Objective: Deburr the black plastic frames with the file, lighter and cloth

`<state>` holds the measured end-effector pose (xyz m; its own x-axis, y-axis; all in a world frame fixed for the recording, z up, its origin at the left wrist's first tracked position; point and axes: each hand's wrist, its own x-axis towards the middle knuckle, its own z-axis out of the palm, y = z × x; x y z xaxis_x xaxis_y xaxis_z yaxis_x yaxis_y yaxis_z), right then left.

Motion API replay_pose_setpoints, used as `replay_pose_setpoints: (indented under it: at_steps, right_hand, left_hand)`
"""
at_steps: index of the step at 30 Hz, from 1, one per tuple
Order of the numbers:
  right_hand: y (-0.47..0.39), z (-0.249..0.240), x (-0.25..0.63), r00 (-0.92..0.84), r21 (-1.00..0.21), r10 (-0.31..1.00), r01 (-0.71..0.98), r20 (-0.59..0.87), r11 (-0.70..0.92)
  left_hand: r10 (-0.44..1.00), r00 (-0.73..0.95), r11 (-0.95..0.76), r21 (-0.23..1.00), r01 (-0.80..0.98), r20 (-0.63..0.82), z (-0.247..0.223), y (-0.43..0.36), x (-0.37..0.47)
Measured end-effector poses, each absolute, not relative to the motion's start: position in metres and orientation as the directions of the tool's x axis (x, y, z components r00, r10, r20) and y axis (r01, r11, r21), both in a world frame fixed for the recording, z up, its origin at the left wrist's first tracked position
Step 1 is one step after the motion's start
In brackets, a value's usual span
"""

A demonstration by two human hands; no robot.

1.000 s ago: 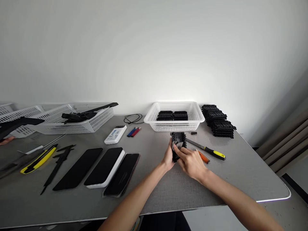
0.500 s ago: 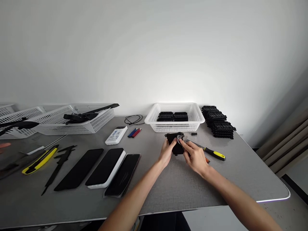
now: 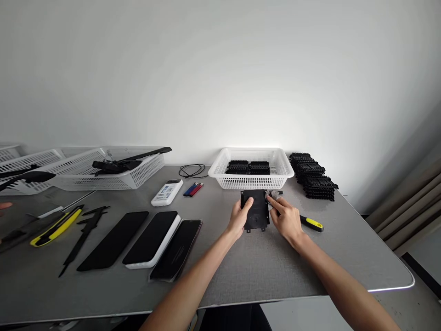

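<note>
My left hand (image 3: 238, 217) grips a flat black plastic panel (image 3: 257, 212) by its left edge, thumb across its face. Small tabs stick out from the panel's lower and right edges. At the upper right edge of the panel, my right hand (image 3: 285, 218) is closed on a crumpled grey cloth (image 3: 274, 195). Its fingertips press the cloth against that edge. To the right, partly behind my right hand, lies a tool with a black and yellow handle (image 3: 312, 224); its far end is hidden.
Behind the panel stands a white basket (image 3: 251, 182) with black parts (image 3: 259, 168). Stacked black panels (image 3: 319, 186) lie to the right. Leftward are lighters (image 3: 193, 189), a power bank (image 3: 167, 192), phone-like slabs (image 3: 151, 239), a caliper (image 3: 84, 234) and a yellow cutter (image 3: 58, 226). Another person's fingers (image 3: 5, 206) show far left.
The panel has turned so its broad face shows more fully. My right hand has moved with the cloth from the panel's face to its right edge.
</note>
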<state>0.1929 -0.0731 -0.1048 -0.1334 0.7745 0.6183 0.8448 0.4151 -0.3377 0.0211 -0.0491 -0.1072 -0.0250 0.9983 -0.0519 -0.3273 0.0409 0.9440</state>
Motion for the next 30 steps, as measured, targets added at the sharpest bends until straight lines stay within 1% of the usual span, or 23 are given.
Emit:
replay_pose_setpoints:
  at_steps: [4, 7, 11, 16, 21, 24, 26, 30]
  right_hand:
    - [-0.073, -0.104, 0.191, -0.191, -0.181, 0.799, 0.92, 0.571, 0.349]
    - [-0.074, -0.101, 0.191, -0.231, -0.104, 0.821, 0.938, 0.522, 0.33]
    - [-0.077, -0.094, 0.193, -0.289, -0.046, 0.851, 0.938, 0.438, 0.342]
    - [-0.082, -0.09, 0.194, -0.384, -0.005, 0.845, 0.91, 0.372, 0.415]
    - [-0.087, -0.093, 0.194, -0.533, -0.025, 0.766, 0.815, 0.361, 0.579]
    - [-0.087, -0.093, 0.197, -0.559, -0.09, 0.741, 0.773, 0.373, 0.628]
    - [-0.085, -0.091, 0.201, -0.494, -0.163, 0.753, 0.779, 0.435, 0.605]
    - [-0.078, -0.091, 0.206, -0.263, -0.284, 0.764, 0.817, 0.59, 0.501]
  left_hand:
    - [0.998, -0.006, 0.059, 0.943, -0.327, -0.065, -0.107, -0.051, 0.024]
    - [0.996, 0.002, 0.084, 0.935, -0.343, -0.089, -0.104, -0.052, 0.025]
    - [0.991, 0.015, 0.132, 0.919, -0.371, -0.136, -0.1, -0.054, 0.023]
    - [0.986, -0.002, 0.153, 0.903, -0.401, -0.168, -0.099, -0.052, 0.02]
    - [0.983, -0.096, 0.099, 0.895, -0.434, -0.155, -0.099, -0.044, 0.011]
    - [0.98, -0.135, 0.077, 0.897, -0.436, -0.149, -0.099, -0.04, 0.005]
    - [0.981, -0.132, 0.075, 0.899, -0.431, -0.145, -0.099, -0.04, 0.005]
    - [0.989, -0.065, 0.098, 0.909, -0.405, -0.136, -0.1, -0.044, 0.012]
